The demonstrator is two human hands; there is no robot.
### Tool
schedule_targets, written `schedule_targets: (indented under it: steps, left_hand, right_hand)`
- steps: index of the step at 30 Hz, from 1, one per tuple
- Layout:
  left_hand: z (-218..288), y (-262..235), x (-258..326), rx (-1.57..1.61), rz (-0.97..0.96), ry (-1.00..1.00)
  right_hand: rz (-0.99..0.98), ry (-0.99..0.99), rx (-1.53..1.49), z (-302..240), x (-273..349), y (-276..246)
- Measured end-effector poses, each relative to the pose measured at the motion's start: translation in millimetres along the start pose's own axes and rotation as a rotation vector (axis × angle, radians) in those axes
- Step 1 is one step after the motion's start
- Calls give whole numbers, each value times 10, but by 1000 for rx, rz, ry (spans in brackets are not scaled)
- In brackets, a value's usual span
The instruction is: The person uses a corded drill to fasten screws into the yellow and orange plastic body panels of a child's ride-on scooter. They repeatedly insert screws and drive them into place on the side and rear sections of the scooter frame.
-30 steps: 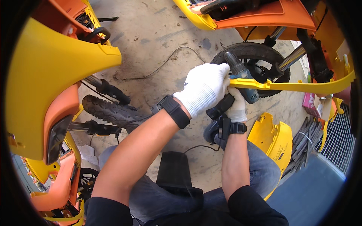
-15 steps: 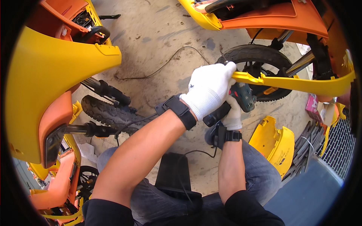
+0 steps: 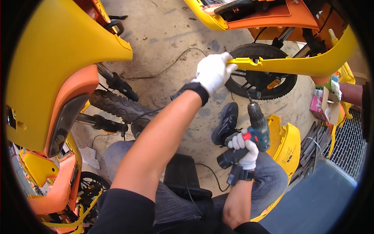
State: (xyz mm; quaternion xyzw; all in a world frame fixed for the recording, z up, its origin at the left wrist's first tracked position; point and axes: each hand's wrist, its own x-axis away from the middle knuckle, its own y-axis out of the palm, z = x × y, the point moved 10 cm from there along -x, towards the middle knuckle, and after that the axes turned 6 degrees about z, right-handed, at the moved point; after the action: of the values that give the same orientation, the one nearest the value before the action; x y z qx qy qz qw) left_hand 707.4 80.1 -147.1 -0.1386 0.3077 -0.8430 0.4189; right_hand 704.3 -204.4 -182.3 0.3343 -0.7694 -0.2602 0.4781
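My left hand (image 3: pixel 213 73), in a white glove, is closed on the end of a long yellow plastic trim panel (image 3: pixel 296 66). The panel stretches away to the right, in front of a black wheel (image 3: pixel 255 74) with an orange reflector. Lower down, my right hand (image 3: pixel 244 153), also gloved, wraps the handle of a dark green and black cordless drill (image 3: pixel 258 126). The drill bit points up and away from me, apart from the panel. Its black battery (image 3: pixel 230 156) juts out to the left below my fingers.
A yellow-and-orange scooter body (image 3: pixel 78 43) with a knobby tire (image 3: pixel 117 105) stands close on the left. Another yellow panel (image 3: pixel 290 144) lies by my right knee. Farther right are a pink box (image 3: pixel 320 105), dark strips (image 3: pixel 315 142) and a grey-blue surface (image 3: pixel 319 199). A thin cable (image 3: pixel 163 70) crosses the floor.
My right hand has drawn the drill down toward me, away from the panel. My left hand has shifted slightly left and up with the panel's end.
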Motion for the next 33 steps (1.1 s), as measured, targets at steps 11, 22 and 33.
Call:
schedule_targets:
  steps: [11, 22, 33]
  left_hand:
    - [-185, 1484, 944, 1843, -615, -984]
    - [-743, 632, 764, 1029, -381, -756]
    - [-424, -1003, 889, 911, 34, -797]
  right_hand:
    - [-269, -33, 16, -132, -844, 1642]
    - [-72, 43, -46, -258, -1719, 1147]
    - [7, -62, -49, -30, -2061, 1013]
